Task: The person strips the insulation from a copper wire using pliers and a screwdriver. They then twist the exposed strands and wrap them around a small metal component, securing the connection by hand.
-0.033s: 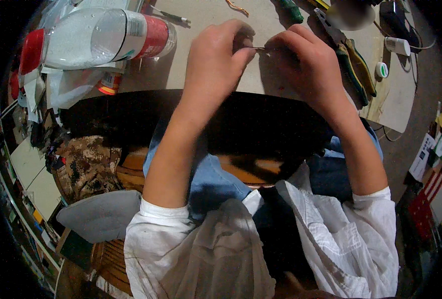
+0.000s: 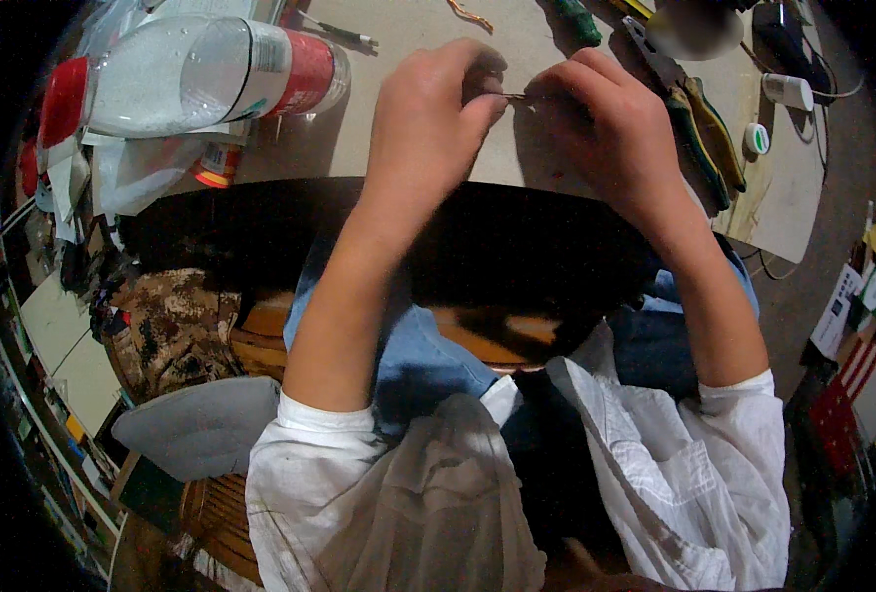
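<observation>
Above the near edge of the pale table, my left hand and my right hand face each other, fingertips a short gap apart. A thin, wire-like piece spans that gap, pinched between thumb and fingers at both ends. Most of it hides inside my hands, and its exact kind is too small to make out. Pliers with green and yellow handles lie just right of my right hand. Beyond my fingers is a short twisted copper-coloured strand.
A clear bottle with a red cap lies at the left over papers and plastic. Near it are a slim grey-white tool and an orange-red container. Rightward sit a green handle, a white cylinder, a round cap and cords.
</observation>
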Demonstrator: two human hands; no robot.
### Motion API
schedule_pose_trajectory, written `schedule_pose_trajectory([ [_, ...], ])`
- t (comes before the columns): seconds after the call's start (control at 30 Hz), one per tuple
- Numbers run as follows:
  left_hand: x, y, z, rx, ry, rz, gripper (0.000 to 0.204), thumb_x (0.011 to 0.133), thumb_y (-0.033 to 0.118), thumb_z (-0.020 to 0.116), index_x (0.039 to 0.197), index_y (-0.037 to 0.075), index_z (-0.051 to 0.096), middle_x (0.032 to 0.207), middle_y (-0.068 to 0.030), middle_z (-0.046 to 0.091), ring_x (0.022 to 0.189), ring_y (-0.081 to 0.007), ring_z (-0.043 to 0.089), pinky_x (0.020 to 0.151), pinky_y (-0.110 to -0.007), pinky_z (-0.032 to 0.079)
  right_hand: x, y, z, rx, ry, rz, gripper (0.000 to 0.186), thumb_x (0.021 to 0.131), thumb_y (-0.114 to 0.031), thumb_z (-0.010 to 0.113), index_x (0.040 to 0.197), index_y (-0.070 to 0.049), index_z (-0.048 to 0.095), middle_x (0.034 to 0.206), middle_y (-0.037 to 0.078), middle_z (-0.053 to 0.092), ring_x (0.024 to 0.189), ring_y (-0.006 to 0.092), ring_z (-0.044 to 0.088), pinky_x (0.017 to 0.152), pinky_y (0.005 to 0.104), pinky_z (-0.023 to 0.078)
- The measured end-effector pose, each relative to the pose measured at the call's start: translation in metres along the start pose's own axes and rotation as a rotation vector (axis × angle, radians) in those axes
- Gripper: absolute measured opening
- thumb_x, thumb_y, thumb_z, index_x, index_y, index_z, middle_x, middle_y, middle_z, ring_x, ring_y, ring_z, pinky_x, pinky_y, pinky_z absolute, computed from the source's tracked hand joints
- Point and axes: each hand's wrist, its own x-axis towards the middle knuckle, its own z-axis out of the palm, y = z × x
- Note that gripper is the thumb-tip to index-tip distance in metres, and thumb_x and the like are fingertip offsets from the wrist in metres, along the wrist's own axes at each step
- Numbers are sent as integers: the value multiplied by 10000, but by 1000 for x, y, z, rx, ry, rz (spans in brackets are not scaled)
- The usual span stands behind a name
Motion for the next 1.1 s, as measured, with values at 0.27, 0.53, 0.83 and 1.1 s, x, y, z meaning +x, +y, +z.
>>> schedule_pose_trajectory([
  [0.27,0,-1,4,-12,10,-15,250,836,38,771,1076,21,704,975,-99,753,897,-168,736,815,-294,575,-1,2,1,-51,-26,-9,164,823,-128,700,987,-123,692,935,86,640,857,337,670,703,430,553],
  [0.53,0,-1,5,-39,6,-13,250,835,27,766,1078,22,709,968,-99,754,898,-165,737,821,-294,577,0,1,0,-59,-21,-24,164,828,-136,698,993,-131,698,939,73,647,861,331,675,699,425,554],
  [0.83,1,-2,3,-31,6,7,259,835,36,765,1088,20,712,988,-114,750,897,-188,739,818,-304,576,4,3,-4,-118,-60,-90,178,826,-132,659,999,-131,696,946,69,648,862,320,682,691,424,556],
  [1.1,2,1,5,27,27,59,260,831,44,766,1084,31,710,974,-127,738,882,-224,736,810,-324,578,18,-3,-13,-268,-133,-164,164,827,-93,635,979,-94,698,933,93,631,860,329,675,693,430,559],
])
